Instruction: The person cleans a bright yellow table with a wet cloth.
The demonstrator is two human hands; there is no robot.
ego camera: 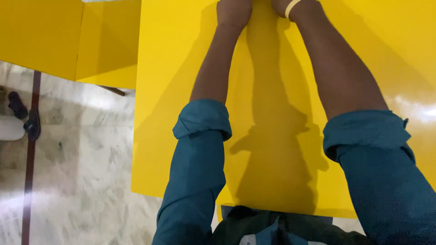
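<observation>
Glossy yellow table (181, 90), teal rolled sleeves (200, 136), grey-white marbled floor (81, 172)

A second yellow table (68, 38) stands at ten o'clock, its near corner just beside the big yellow table's left edge. Below it the pale marble floor (81, 172) runs from nine o'clock down to seven, glossy, with a soft glare. A dark red strip (30, 154) crosses the floor from top to bottom at the far left. Dark sandals (25, 115) lie at nine o'clock, beside something white cut off by the edge.
</observation>
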